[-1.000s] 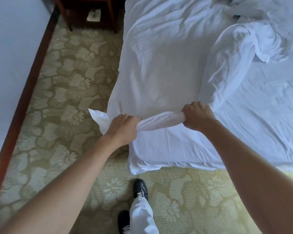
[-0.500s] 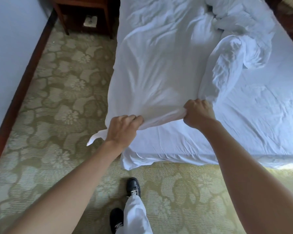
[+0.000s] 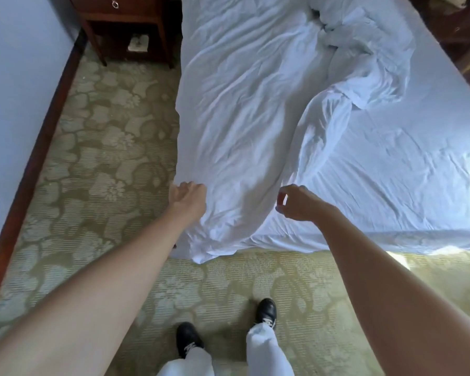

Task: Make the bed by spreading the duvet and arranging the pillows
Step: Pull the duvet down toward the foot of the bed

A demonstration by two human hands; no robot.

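Observation:
A white duvet (image 3: pixel 242 104) lies along the left half of the bed, and its near corner hangs over the foot end. The rest of it is bunched in a heap (image 3: pixel 364 55) toward the far right. The bare white sheet (image 3: pixel 404 172) covers the right half of the bed. My left hand (image 3: pixel 188 196) rests against the duvet's left edge with its fingers curled out of sight. My right hand (image 3: pixel 296 203) hovers just above the duvet's right fold, fingers loosely curled and holding nothing. No pillow is recognisable.
A dark wooden nightstand (image 3: pixel 125 20) stands at the bed's far left corner. A wall with a dark baseboard (image 3: pixel 30 172) runs along the left of the patterned carpet (image 3: pixel 106 164). Dark furniture (image 3: pixel 461 28) stands beyond the bed's right side. My shoes (image 3: pixel 266 312) are near the foot.
The twisted duvet edge that both hands gripped now lies down on the bed. My right hand has let go, and my hands have moved apart. The view has pulled back from the bed.

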